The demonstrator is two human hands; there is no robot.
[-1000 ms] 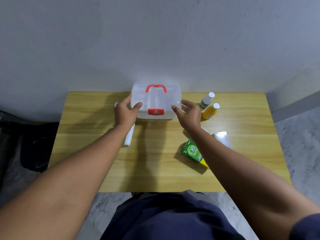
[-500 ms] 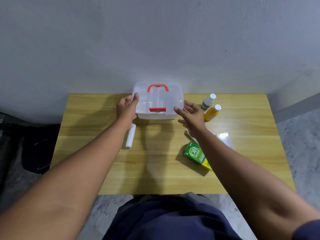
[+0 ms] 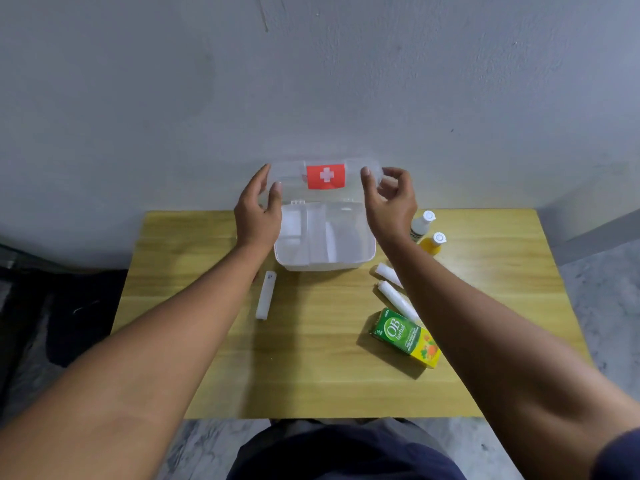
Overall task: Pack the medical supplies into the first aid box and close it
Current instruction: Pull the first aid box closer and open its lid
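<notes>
Box (image 3: 325, 265) at far edge of table (image 3: 311, 368), middle. Lid (image 3: 325, 176) upright. Left hand (image 3: 258, 211) pinches lid's left end, right hand (image 3: 391, 202) its right end; open base below, between wrists.

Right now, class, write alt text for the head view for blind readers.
Left hand and right hand hold the lid of the first aid box open; white rolls, two bottles and a green carton lie on the table.

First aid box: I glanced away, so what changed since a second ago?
The left hand and right hand swung the lid up and back and hold its ends; the box stands open. Green carton, bottles and rolls stayed put.
</notes>
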